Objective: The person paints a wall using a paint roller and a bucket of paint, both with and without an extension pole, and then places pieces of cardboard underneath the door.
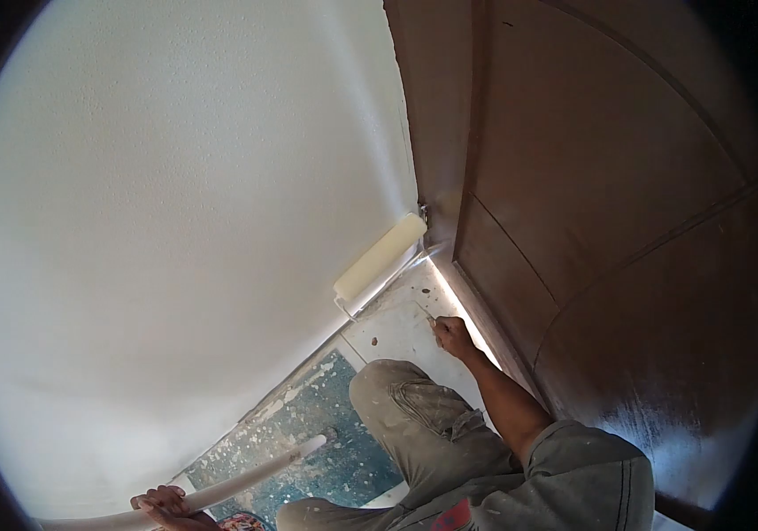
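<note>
A cream paint roller (380, 257) touches the foot of the white wall, close to the corner by the brown door. My right hand (453, 336) is closed round the roller's handle, low over the pale floor; the thin wire frame shows only in part. At the bottom left, my left hand (169, 507) has its fingers wrapped round a long pale pole (255, 473). This pole lies slanted over the paint-spotted blue patch of floor, its far end near my knee.
The white wall (175, 195) fills the left side. A brown panelled door (609, 177) stands at the right, with light showing under its edge. Blue, paint-flecked flooring (343, 403) lies by my bent legs. Patterned cloth (242, 522) shows at the bottom edge.
</note>
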`<action>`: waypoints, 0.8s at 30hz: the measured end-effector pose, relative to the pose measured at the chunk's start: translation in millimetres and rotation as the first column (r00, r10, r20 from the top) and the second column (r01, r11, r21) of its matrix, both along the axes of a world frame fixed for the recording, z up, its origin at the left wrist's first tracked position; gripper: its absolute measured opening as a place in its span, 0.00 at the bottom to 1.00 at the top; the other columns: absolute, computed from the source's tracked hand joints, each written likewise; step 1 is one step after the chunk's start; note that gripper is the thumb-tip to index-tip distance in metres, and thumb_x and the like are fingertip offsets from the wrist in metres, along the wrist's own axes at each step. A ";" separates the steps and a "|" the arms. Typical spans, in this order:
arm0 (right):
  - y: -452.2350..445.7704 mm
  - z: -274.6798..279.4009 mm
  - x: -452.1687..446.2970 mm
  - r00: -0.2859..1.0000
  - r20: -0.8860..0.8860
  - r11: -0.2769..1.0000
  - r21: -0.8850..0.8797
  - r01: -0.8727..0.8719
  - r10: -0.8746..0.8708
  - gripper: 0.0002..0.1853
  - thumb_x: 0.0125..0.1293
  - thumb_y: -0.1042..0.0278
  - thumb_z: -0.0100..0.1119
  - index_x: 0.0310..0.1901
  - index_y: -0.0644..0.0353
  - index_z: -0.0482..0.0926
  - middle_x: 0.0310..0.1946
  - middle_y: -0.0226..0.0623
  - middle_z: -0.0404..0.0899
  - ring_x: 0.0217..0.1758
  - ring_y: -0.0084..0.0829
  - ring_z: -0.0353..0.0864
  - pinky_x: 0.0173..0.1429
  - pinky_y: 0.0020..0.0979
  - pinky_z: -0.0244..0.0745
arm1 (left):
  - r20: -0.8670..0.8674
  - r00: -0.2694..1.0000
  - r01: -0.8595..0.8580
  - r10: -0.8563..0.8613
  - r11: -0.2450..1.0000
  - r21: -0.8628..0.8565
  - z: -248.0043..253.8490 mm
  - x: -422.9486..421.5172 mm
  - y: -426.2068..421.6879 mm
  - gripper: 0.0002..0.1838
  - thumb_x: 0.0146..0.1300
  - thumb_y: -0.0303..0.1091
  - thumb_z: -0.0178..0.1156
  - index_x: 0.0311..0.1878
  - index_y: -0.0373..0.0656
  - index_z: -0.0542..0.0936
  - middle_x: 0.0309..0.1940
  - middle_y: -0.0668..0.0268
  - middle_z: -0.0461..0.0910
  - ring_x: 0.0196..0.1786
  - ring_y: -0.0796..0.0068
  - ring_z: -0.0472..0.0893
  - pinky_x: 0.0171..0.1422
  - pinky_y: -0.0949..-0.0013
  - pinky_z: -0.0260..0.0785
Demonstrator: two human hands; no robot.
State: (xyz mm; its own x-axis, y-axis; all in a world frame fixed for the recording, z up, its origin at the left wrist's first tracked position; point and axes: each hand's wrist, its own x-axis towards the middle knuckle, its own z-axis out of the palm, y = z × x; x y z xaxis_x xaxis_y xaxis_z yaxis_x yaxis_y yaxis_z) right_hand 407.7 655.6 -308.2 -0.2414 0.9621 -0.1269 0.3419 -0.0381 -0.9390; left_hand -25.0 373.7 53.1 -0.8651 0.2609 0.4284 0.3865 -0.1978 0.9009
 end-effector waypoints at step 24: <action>-8.2 -10.1 4.6 0.983 0.167 0.985 0.170 0.044 -0.073 0.24 0.74 0.57 0.65 0.23 0.66 0.76 0.15 0.46 0.68 0.19 0.37 0.66 0.30 0.42 0.65 | -0.030 0.999 0.012 -0.011 1.000 0.022 -5.4 17.7 -7.2 0.23 0.76 0.52 0.60 0.29 0.49 0.68 0.20 0.75 0.61 0.23 0.80 0.62 0.29 0.75 0.59</action>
State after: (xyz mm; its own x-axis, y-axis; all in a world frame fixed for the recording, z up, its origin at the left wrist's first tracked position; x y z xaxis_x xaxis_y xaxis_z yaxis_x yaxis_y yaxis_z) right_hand 412.3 647.3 -318.3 -0.1721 0.9851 -0.0004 0.5006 0.0871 -0.8613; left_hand -7.3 366.5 47.7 -0.8486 0.2610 0.4602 0.4110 -0.2225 0.8841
